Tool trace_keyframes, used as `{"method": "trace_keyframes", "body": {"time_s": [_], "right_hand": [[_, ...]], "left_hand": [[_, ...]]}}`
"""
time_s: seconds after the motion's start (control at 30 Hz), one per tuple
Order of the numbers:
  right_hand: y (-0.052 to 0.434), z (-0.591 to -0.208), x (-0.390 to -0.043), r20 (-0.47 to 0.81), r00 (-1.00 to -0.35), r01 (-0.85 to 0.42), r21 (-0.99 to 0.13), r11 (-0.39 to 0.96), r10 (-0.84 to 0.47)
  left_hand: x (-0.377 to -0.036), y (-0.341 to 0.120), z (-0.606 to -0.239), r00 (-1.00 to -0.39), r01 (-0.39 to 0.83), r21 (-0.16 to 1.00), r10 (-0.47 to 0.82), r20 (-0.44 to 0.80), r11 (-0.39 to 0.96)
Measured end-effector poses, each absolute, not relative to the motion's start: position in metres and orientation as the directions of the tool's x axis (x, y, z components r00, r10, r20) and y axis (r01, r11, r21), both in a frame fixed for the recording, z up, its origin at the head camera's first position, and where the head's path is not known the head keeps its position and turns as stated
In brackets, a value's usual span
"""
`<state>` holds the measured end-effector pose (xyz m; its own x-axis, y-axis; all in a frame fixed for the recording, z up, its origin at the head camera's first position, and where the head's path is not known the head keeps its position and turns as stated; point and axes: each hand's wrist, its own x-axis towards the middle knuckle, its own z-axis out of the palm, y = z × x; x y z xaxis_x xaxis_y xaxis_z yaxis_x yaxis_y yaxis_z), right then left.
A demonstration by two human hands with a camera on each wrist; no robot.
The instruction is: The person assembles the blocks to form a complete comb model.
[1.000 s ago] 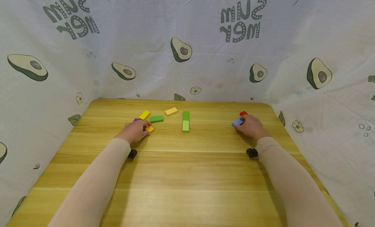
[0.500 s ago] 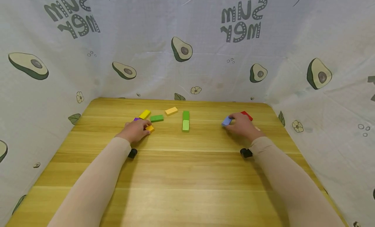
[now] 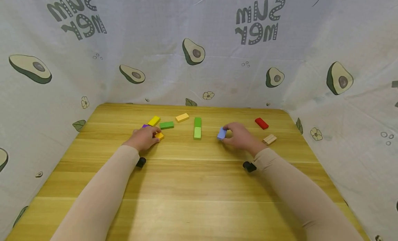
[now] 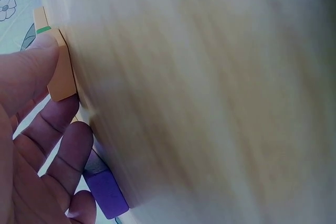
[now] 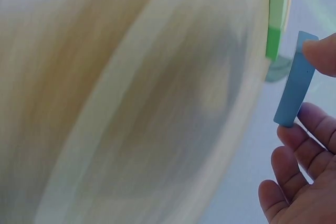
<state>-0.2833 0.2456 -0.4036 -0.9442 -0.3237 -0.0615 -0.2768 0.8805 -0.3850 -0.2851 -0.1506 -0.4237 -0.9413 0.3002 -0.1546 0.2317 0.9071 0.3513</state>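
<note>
In the head view my left hand [image 3: 142, 138] is at the left of the table and pinches an orange block [image 3: 159, 136]. The left wrist view shows the thumb at one end of that orange block [image 4: 64, 74] and a finger at the other. A purple block [image 4: 106, 193] lies near its outer fingers. My right hand [image 3: 240, 137] holds a light blue block [image 3: 221, 133] between thumb and fingertip, raised off the table in the right wrist view. To its left, a light green block [image 3: 197, 133] and a darker green block [image 3: 197, 122] lie end to end.
A yellow block [image 3: 154, 121], a green block [image 3: 167, 125] and a pale orange block [image 3: 182, 117] lie at the back left. On the right are a red block [image 3: 262, 123] and a plain wooden block [image 3: 269, 139]. A printed cloth [image 3: 168, 85] hangs behind the table.
My right hand has carried the light blue block left, towards the two joined green blocks, uncovering the red and wooden blocks. The left hand has stayed at the orange block.
</note>
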Motion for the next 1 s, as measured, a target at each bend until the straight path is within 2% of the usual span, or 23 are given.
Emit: {"method": "trace_keyframes", "body": {"time_s": [0.2,0.6,1.0], "right_hand": [[0.224,-0.403,-0.274,-0.082,-0.929,-0.301,-0.401,0.865,-0.361],[0.189,-0.409,-0.263,-0.078,-0.887,-0.405,-0.34,0.849,-0.455],[0.173,-0.416,-0.258,-0.072,-0.869,-0.441,-0.336,0.832,-0.49]], "left_hand": [[-0.284,-0.15,-0.423,-0.941,0.239,0.343,0.304,-0.148,0.908],[-0.285,-0.151,-0.425,-0.943,0.243,0.337,0.303,-0.138,0.91],[-0.285,-0.15,-0.425,-0.943,0.238,0.339,0.301,-0.145,0.91]]}}
